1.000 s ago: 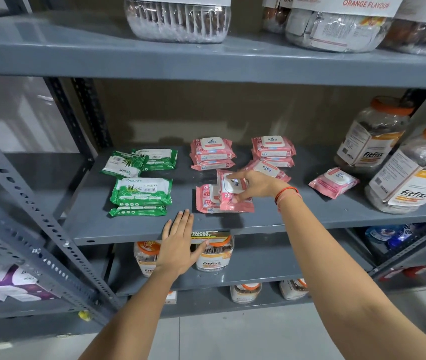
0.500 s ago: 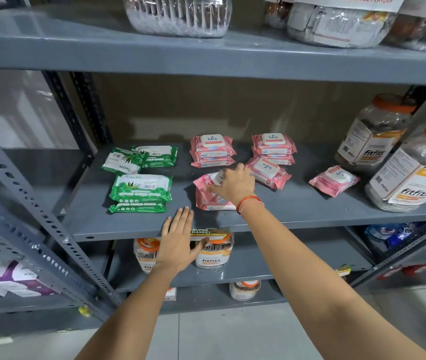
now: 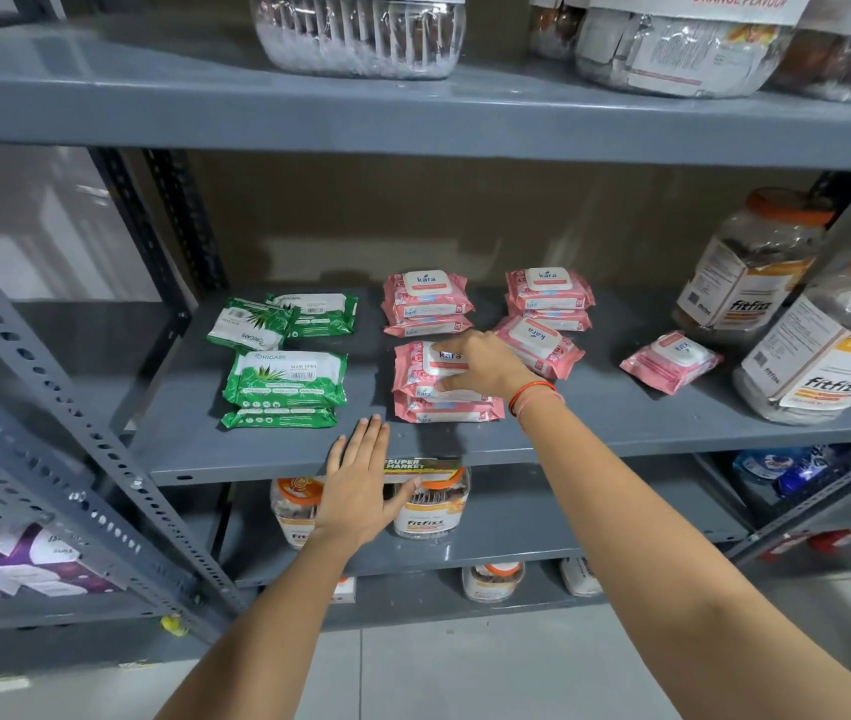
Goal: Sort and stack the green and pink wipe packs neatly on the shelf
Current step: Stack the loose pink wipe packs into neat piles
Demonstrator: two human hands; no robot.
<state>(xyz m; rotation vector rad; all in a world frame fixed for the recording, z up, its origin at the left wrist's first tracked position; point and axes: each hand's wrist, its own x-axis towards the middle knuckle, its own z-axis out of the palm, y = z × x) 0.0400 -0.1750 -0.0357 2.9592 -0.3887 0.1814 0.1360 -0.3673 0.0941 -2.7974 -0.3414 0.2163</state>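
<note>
On the grey middle shelf point(image 3: 621, 423), green wipe packs lie at the left: a front stack point(image 3: 286, 381) and two overlapping ones behind it point(image 3: 278, 322). Pink packs form a back stack point(image 3: 426, 304), a second back stack point(image 3: 548, 296) with a tilted pack point(image 3: 537, 345) leaning at its front, and a lone pack point(image 3: 670, 361) further right. My right hand point(image 3: 480, 368) lies on the top pack of the front pink stack point(image 3: 428, 387), fingers curled over it. My left hand point(image 3: 361, 480) rests flat on the shelf's front edge, fingers straight.
Large fitfizz jars point(image 3: 828, 350) stand at the shelf's right end. The shelf above point(image 3: 205, 96) holds clear tubs. More jars point(image 3: 428, 506) sit on the lower shelf. A perforated grey upright point(image 3: 65, 449) slants at the left.
My right hand has brought the pink pack it held upright down flat onto the front pink stack and now lies on top of it. My left hand stays on the shelf edge.
</note>
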